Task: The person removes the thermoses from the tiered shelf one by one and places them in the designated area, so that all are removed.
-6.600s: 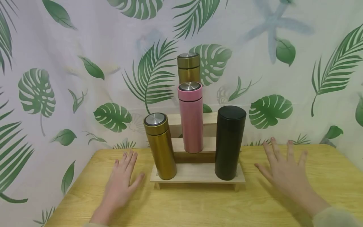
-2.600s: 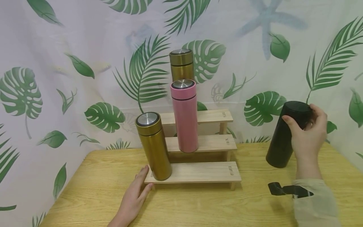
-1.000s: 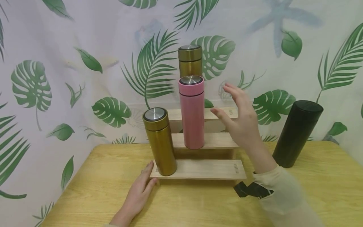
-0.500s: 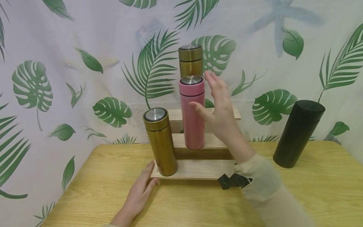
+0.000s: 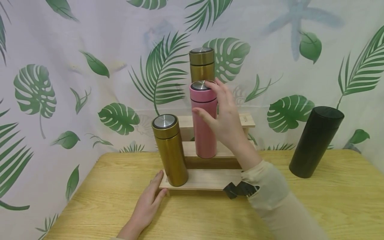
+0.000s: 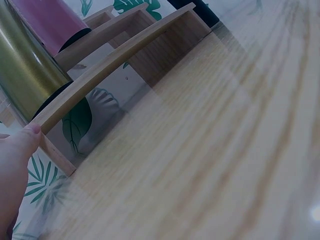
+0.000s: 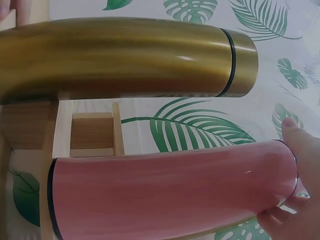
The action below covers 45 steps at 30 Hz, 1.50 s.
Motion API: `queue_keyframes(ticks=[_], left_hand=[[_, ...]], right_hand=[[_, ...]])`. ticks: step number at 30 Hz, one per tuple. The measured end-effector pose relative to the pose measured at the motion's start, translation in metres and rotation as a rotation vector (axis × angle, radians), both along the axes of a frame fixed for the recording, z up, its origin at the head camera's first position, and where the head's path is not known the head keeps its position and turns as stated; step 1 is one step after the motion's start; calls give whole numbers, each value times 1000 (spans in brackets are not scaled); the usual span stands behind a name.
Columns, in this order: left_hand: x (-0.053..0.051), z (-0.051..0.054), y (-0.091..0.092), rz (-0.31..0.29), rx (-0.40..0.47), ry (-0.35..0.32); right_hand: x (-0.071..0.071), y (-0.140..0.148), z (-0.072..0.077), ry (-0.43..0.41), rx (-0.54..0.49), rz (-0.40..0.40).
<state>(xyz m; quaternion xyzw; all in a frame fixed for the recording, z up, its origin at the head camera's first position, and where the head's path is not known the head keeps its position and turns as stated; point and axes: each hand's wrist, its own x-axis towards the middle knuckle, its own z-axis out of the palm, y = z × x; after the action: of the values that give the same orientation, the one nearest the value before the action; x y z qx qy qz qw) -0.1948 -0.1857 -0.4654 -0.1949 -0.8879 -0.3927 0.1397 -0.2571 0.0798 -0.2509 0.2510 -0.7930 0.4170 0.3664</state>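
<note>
Wood-grain table (image 5: 195,213); left grip (image 5: 148,201) spread against stand (image 5: 213,178); right grip (image 5: 227,121) wide around upper end of pink bottle (image 5: 205,141).

High forward-down head view, close wrist views, pink bottle (image 5: 205,136) in all

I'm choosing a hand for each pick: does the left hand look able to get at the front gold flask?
Likely yes, once it lets go: the left hand holds the wooden stand just beside the front gold flask, nothing between them.
</note>
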Motion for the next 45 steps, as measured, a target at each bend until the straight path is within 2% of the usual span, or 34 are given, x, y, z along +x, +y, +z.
queue_keyframes(ticks=[10,19,23,28,35,37,42,45], left_hand=[[0,2,1,-3,2,-12],[-1,0,1,7,-12,-16],[0,0,1,11,-16,-14],[1,1,2,8,-14,2],[1,0,2,-8,-33,27],[1,-1,2,-17,-32,30],[1,0,1,-29,-25,51],[1,0,1,-31,-20,56]], right_hand=[[3,-1,-4,-39,-25,-8],[17,5,-13,65,-62,18],[25,11,-17,71,-115,48],[35,21,-24,40,-178,79],[49,36,-31,-31,-237,73],[51,40,-33,-20,-264,87],[50,45,-35,85,-329,173],[48,47,-35,120,-376,215]])
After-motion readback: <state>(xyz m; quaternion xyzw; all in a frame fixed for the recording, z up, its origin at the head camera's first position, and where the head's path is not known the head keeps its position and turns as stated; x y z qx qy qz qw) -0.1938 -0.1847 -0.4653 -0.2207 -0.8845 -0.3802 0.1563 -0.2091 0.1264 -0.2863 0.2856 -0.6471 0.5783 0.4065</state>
